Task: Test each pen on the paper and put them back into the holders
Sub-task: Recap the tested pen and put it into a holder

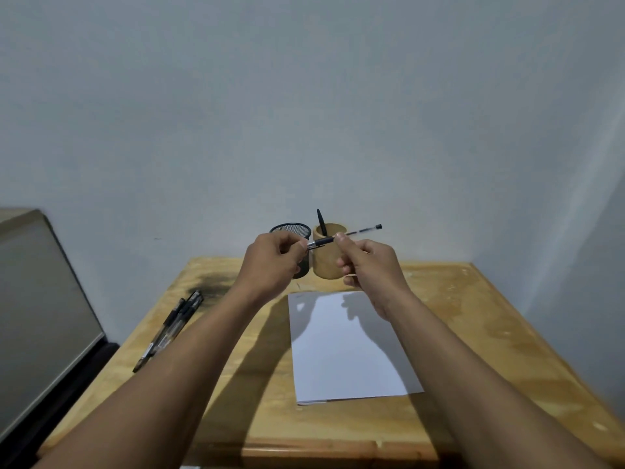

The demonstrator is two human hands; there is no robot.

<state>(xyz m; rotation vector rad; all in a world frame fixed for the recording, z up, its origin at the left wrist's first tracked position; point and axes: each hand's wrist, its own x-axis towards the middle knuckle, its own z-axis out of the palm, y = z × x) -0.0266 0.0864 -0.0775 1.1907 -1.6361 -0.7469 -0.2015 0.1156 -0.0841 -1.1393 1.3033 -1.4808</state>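
Note:
Both hands hold one clear pen (358,230) with a black grip in the air, above the far end of the white paper (348,346). My left hand (274,262) pinches its tip end, where the cap would be. My right hand (368,265) grips the barrel near the black grip. Behind the hands stand a black mesh holder (291,229) and a wooden holder (329,262) with one dark pen (320,220) sticking out. Several pens (169,330) lie in a bunch on the table's left side.
The wooden table (473,333) stands against a pale wall, with a dark smudge (213,286) near its back left corner. A grey flat-topped object (37,316) sits off the table's left edge.

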